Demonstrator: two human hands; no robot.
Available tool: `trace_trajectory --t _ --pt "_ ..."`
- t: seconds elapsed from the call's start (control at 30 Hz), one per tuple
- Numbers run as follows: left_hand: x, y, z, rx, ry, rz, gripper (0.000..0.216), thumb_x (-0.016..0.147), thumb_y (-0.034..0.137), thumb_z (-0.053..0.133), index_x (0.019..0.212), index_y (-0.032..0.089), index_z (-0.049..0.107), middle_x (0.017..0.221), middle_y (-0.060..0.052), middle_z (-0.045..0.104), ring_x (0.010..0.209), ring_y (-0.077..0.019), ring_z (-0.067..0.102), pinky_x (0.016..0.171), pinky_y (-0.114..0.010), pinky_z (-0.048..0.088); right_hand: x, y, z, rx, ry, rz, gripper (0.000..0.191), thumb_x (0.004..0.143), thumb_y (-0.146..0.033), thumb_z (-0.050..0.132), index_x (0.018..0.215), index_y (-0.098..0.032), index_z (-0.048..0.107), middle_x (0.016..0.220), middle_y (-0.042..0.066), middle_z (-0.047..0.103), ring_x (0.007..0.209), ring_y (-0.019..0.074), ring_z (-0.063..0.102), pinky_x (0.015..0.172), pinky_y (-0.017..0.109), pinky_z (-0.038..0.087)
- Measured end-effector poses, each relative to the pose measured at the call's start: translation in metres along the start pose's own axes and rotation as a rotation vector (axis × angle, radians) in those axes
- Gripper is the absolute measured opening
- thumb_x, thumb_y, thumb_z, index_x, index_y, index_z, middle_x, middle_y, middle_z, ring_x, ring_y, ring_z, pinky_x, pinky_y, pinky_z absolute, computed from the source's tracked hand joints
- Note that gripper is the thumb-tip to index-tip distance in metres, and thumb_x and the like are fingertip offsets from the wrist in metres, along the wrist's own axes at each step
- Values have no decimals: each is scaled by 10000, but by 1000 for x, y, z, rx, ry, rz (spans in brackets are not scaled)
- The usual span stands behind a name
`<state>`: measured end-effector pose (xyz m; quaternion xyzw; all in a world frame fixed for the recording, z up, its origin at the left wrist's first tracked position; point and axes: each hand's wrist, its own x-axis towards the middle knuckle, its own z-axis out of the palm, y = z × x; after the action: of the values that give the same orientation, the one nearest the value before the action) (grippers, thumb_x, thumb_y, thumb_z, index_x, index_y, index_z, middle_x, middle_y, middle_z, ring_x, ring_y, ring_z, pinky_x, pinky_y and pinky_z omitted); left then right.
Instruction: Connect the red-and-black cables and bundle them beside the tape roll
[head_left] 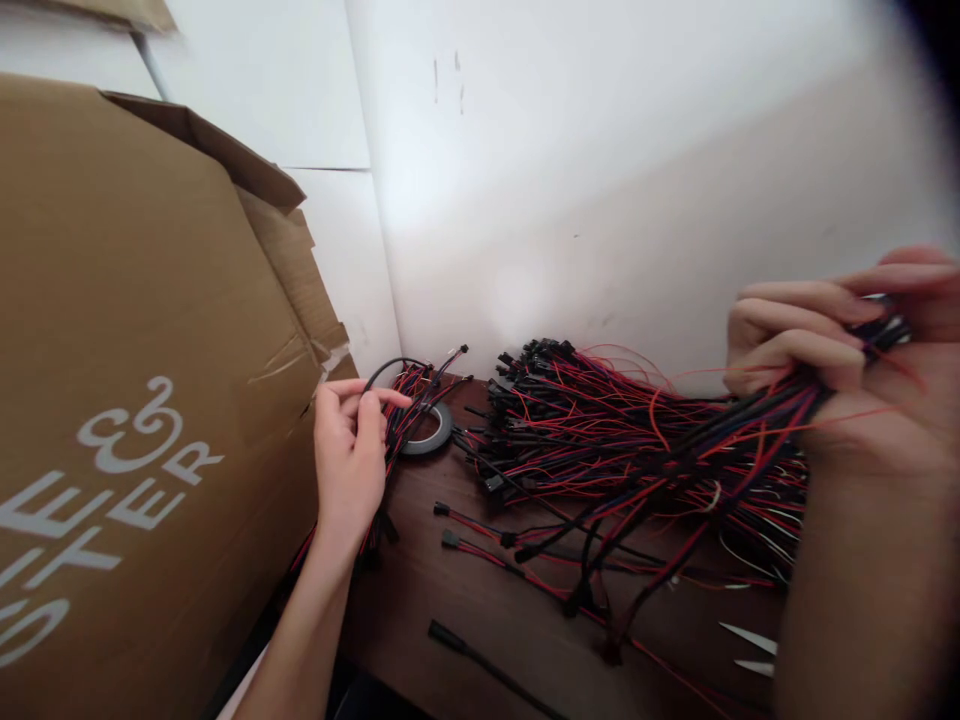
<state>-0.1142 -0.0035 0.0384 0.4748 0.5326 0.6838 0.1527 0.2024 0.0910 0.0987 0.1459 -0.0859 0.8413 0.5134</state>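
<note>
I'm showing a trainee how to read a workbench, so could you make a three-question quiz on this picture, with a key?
1. True or false: the right hand holds a bunch of wires.

2. Where in the picture do the scissors show?
A) Top left
B) Lower right
C) Top centre

3. Fill in the blank: the tape lies nearer to the ____ hand.

Key:
1. True; its fingers are curled around them.
2. B; the blades show beside the right forearm.
3. Left; the left hand is just beside it in the view.
</note>
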Motion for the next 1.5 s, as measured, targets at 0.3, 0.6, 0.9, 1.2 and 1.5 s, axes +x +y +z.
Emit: trace_trajectory --t 0.3,0.6,0.9,1.2,1.5 --pt "54 47 10 -260 80 311 122 874 163 516 883 249 430 973 -59 755 779 -159 646 472 -207 430 10 48 2 -645 132 -34 150 825 -143 566 676 -162 566 563 -76 325 443 -7 281 339 74 128" --pt "34 -1 -14 596 -555 -185 86 758 275 572 775 194 551 752 -46 737 679 -197 663 606 -286 465 13 57 0 -839 141 -67 215 748 -181 660 598 -181 506 531 -73 261 453 20 217 345 143 126" --pt "46 -25 -3 971 -576 -138 367 911 452 471 887 178 714 953 -138 730 958 -297 665 847 -387 474 11 60 3 -662 239 -127 248 638 -79 697 593 -164 469 495 -96 270 435 -3 232 327 115 124" --pt "51 -72 24 787 -365 -169 69 767 177 585 699 185 575 861 -118 695 976 -315 654 895 -464 478 9 56 4 -824 158 -142 252 692 -110 694 578 -178 479 516 -78 248 444 17 239 333 136 168" --pt "24 15 22 -192 -519 -298 186 867 298 577 847 194 423 1005 -84 733 831 -197 721 714 -333 589 17 76 2 -1003 214 -34 120 810 -262 641 696 -226 642 592 -20 388 499 66 273 356 194 210"
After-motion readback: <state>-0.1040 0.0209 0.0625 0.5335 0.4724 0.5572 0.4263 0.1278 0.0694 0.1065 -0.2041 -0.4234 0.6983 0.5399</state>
